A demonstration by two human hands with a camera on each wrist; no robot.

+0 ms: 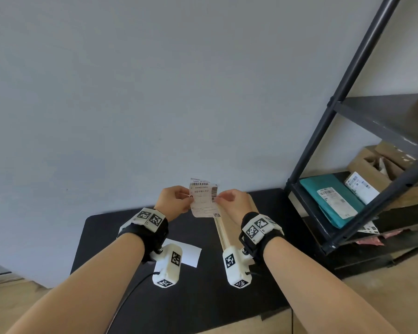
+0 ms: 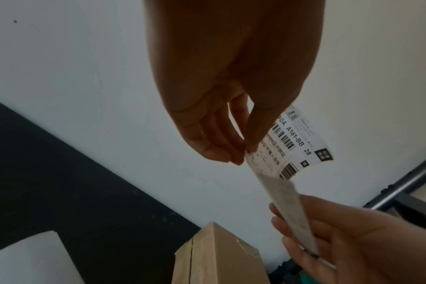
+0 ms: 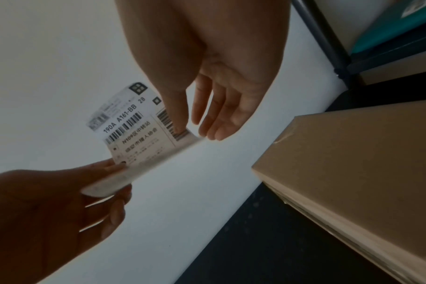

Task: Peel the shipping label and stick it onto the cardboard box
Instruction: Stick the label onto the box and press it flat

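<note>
I hold a white shipping label (image 1: 203,201) with barcodes upright in the air above the black table, in front of the wall. My left hand (image 1: 190,198) pinches its left edge between thumb and fingers (image 2: 241,153). My right hand (image 1: 219,197) pinches the right edge by the side barcode, thumb (image 3: 180,126) on the printed face, the other fingers loosely extended. That edge of the label (image 3: 134,132) looks slightly curled. The label (image 2: 294,140) bends between the two hands. The long cardboard box (image 1: 225,232) lies on the table under my right wrist, also seen as the box (image 3: 353,163) and the box (image 2: 214,255).
A blank white sheet (image 1: 191,255) lies on the black table (image 1: 121,227) below my left wrist. A dark metal shelf (image 1: 348,92) stands at the right, holding a teal parcel (image 1: 328,196) with a label, another labelled parcel and an open carton. A grey wall rises behind the table.
</note>
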